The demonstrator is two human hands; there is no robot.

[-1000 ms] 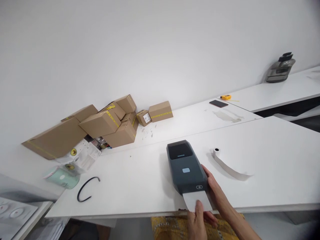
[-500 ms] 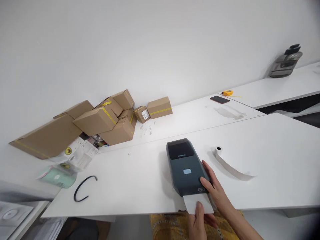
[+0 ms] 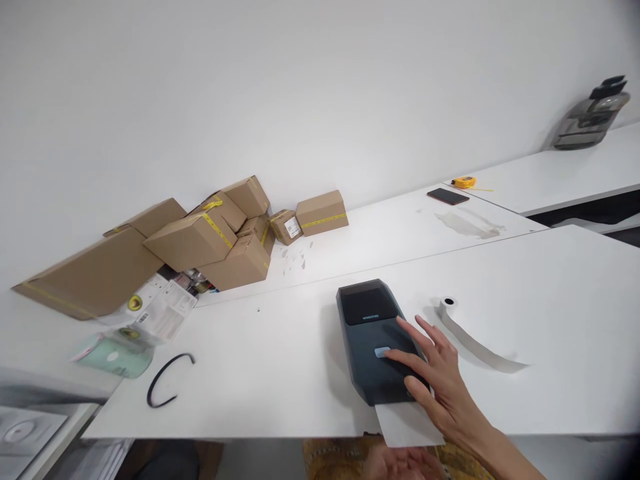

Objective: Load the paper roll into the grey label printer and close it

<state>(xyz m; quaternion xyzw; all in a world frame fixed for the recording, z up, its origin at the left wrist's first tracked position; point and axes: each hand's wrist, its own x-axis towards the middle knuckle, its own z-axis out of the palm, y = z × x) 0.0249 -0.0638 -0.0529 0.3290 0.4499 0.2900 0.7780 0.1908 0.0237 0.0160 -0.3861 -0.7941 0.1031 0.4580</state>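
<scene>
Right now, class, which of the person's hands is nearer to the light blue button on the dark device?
The right. The right hand is over the dark device, a fingertip at the light blue button; the left hand is farther, below the white paper.

A dark device point(image 3: 371, 339) lies flat, white paper point(image 3: 406, 425) at its near end.

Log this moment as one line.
right hand: touching button of printer | left hand: near paper | paper: sticking out of printer | roll: partly unrolled, beside printer
</scene>
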